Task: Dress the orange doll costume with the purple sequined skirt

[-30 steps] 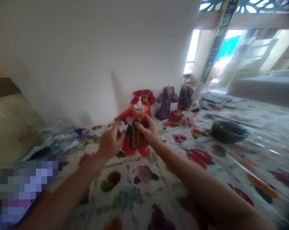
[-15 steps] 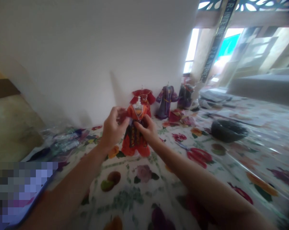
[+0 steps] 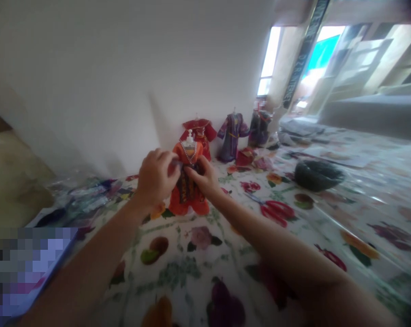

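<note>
A small orange doll dress (image 3: 189, 206) with a beaded V-neck and a dark, patterned front panel stands on a little stand with a white knobbed top. My left hand (image 3: 158, 176) is at the dress's left side, fingers curled and pinching at its waist; what lies between the fingertips is too blurred to make out. From the right, my right hand (image 3: 204, 177) grips the dress at the waist, thumb on the front and fingers around the side. Close behind stands a red doll dress (image 3: 205, 131), partly covered by the orange one.
A purple doll robe (image 3: 233, 136) and a darker outfit (image 3: 259, 127) stand by the wall. Red-handled scissors (image 3: 276, 211) and a dark bowl-shaped thing (image 3: 318, 175) lie to the right on the floral tablecloth (image 3: 178, 290). Plastic packets (image 3: 86, 195) are at left.
The whole view has shifted slightly, so things sit a bit higher and further left. My left hand has turned, its fingers curling closer to the dress's waist. My right hand keeps its hold.
</note>
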Motion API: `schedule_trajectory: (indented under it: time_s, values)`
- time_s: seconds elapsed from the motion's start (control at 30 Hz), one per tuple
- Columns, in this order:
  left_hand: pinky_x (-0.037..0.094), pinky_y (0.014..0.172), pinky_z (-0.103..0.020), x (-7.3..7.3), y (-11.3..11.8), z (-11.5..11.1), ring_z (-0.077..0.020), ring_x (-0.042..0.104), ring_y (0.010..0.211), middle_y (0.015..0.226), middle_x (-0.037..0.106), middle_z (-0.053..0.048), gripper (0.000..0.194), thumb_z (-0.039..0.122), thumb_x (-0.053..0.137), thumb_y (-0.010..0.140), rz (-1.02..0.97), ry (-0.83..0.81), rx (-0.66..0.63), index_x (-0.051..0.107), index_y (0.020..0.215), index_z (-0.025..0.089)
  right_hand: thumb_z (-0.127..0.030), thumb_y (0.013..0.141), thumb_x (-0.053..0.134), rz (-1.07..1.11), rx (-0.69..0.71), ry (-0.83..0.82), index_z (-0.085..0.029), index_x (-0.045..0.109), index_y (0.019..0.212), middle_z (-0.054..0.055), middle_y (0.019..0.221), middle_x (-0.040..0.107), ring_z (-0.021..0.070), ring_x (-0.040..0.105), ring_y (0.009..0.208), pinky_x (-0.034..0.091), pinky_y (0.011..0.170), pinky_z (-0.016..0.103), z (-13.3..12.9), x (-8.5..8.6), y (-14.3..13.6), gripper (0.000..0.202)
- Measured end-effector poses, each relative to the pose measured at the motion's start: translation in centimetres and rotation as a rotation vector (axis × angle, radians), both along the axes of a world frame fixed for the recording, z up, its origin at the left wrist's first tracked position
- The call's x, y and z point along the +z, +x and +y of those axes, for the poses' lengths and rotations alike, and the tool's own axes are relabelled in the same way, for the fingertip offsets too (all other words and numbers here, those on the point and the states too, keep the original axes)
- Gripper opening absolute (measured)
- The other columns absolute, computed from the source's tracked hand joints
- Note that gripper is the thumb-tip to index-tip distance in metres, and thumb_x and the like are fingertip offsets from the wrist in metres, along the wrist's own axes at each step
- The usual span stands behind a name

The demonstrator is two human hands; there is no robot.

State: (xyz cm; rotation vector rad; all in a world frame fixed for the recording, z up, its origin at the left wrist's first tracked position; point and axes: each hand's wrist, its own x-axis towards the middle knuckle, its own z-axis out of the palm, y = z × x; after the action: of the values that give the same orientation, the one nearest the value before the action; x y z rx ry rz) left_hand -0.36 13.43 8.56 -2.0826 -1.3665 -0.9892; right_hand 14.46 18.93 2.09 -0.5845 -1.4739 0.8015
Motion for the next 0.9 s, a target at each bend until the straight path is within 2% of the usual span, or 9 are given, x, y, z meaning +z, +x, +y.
schedule_trajectory:
  time_s: [0.27,0.6,0.73,0.9]
  values:
    - [0.046,0.079,-0.035,1.0,0.1,-0.4,-0.0221,0.056,0.084,0.082,0.06,-0.005,0.006,0.016,0.057,0.08,-0.002,-0.082,0.0,0.06,0.081,0.021,-0.039,0.079,0.069,-0.009,-0.004,0.018,-0.021,0.056,0.095,-0.001,0.082,0.059,0.0139,0.054,0.073,0.047,0.068,0.027,0.5,-0.6,-0.1,0.027]
    - [0.045,0.074,-0.033,-0.2,-0.6,-0.8,-0.0194,0.057,0.075,0.076,0.059,-0.004,0.007,0.011,0.056,0.077,-0.042,-0.1,-0.053,0.057,0.079,0.018,-0.036,0.079,0.068,-0.004,-0.001,-0.003,-0.02,0.058,0.095,-0.001,0.081,0.06,0.0139,0.054,0.071,0.047,0.066,0.026,0.2,-0.1,0.0,0.025]
    - [0.046,0.071,-0.031,-0.7,-0.8,-0.9,-0.017,0.058,0.072,0.077,0.06,-0.002,0.007,0.012,0.056,0.078,-0.145,-0.112,-0.082,0.057,0.081,0.018,-0.036,0.079,0.068,-0.029,-0.034,0.012,-0.02,0.059,0.095,-0.001,0.081,0.062,0.0143,0.055,0.071,0.047,0.066,0.026,0.0,0.0,0.0,0.024]
    - [0.046,0.067,-0.025,-0.9,-0.8,-1.9,-0.0131,0.059,0.069,0.078,0.063,0.001,0.013,0.017,0.057,0.082,-0.366,-0.165,-0.117,0.057,0.094,0.019,-0.037,0.079,0.069,-0.003,-0.012,-0.011,-0.02,0.059,0.097,0.0,0.083,0.063,0.015,0.056,0.072,0.047,0.067,0.027,0.2,-0.2,0.0,0.026]
